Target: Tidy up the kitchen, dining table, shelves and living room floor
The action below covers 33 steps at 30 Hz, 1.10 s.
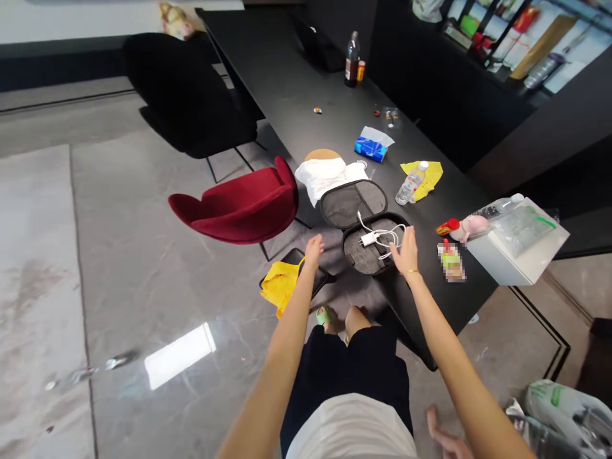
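a white charger and cable are cradled in an opened case on the bench; left hand and right hand are held near, fingers spread wide.

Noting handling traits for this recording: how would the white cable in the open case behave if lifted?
The white cable is thin and loosely looped, so it is probably floppy. The blocky plug appears attached, so it would likely dangle and swing.
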Each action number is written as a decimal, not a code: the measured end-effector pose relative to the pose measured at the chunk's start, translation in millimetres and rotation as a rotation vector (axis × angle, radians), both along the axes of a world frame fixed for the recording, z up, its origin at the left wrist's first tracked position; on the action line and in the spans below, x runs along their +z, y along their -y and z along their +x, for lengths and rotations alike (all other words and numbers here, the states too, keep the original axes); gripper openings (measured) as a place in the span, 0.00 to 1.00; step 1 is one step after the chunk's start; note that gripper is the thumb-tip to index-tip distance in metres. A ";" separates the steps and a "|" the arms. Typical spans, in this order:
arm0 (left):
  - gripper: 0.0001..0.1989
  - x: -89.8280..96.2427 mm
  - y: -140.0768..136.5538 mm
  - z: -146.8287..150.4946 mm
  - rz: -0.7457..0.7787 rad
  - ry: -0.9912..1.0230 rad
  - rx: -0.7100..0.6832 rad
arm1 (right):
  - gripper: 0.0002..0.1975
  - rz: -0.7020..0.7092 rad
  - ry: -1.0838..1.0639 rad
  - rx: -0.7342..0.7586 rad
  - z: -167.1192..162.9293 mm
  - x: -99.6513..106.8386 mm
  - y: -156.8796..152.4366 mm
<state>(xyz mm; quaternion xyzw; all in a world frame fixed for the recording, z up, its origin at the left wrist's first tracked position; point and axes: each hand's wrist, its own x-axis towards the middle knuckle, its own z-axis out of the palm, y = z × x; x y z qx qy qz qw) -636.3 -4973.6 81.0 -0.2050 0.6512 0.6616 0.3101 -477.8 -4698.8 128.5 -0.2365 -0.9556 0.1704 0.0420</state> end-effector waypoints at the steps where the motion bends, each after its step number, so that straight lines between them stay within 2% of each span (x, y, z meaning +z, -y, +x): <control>1: 0.20 -3.8 -10.5 -25.4 0.014 0.015 -0.014 | 0.35 -0.001 0.072 0.016 -16.9 -4.3 5.1; 3: 0.21 -10.1 -30.4 -67.3 0.049 0.061 -0.039 | 0.29 -0.032 0.252 0.016 -37.5 -16.3 14.9; 6: 0.19 -15.9 -53.7 -106.4 0.075 0.114 -0.074 | 0.25 -0.078 0.414 -0.005 -40.8 -32.6 24.3; 9: 0.18 -15.4 -64.5 -120.9 0.063 0.104 -0.083 | 0.24 -0.146 0.375 -0.022 -28.3 -36.0 22.0; 12: 0.27 -1.3 -57.3 -116.7 0.076 -0.180 -0.150 | 0.24 -0.322 0.150 -0.115 -8.3 -27.8 12.6; 14: 0.35 18.7 -44.6 -103.3 0.022 -0.485 -0.317 | 0.25 -0.405 -0.090 -0.278 9.8 -19.9 7.9; 16: 0.39 44.5 -31.2 -81.3 -0.115 -0.701 -0.573 | 0.29 -0.496 -0.273 -0.571 30.1 -11.7 7.3; 17: 0.39 57.4 -26.0 -68.0 -0.167 -0.791 -0.750 | 0.32 -0.601 -0.311 -0.750 39.7 -8.0 9.0; 19: 0.37 77.6 -21.5 -41.2 -0.207 -0.929 -1.117 | 0.40 -0.982 -0.295 -1.051 54.0 -2.6 16.3; 20: 0.33 83.0 -23.1 -29.8 -0.207 -0.958 -1.252 | 0.43 -1.200 -0.268 -1.131 57.5 -1.3 21.5; 21: 0.25 84.8 -27.6 -21.1 -0.189 -0.965 -1.351 | 0.45 -1.385 -0.245 -1.154 58.2 -1.2 27.4; 22: 0.19 82.9 -34.8 -15.7 -0.186 -0.960 -1.386 | 0.46 -1.511 -0.231 -1.131 56.1 -2.3 33.8; 23: 0.16 77.8 -44.2 -14.2 -0.208 -0.943 -1.352 | 0.46 -1.565 -0.235 -1.092 51.5 -4.3 40.3; 24: 0.16 70.0 -55.1 -16.3 -0.253 -0.910 -1.259 | 0.46 -1.561 -0.254 -1.061 45.1 -6.9 46.6; 26: 0.23 50.7 -77.6 -29.1 -0.360 -0.759 -1.011 | 0.45 -1.479 -0.315 -1.054 29.5 -12.5 57.9; 27: 0.28 41.2 -87.4 -37.5 -0.375 -0.642 -0.930 | 0.45 -1.431 -0.356 -1.073 22.0 -14.6 62.3; 28: 0.31 33.2 -95.5 -45.7 -0.350 -0.514 -0.905 | 0.44 -1.385 -0.398 -1.103 15.7 -15.7 65.8; 30: 0.33 24.3 -106.4 -57.7 -0.225 -0.299 -0.967 | 0.45 -1.338 -0.479 -1.144 8.4 -13.7 69.0; 33: 0.33 32.1 -117.6 -59.9 -0.080 -0.214 -1.090 | 0.50 -1.308 -0.590 -1.135 12.7 1.0 63.4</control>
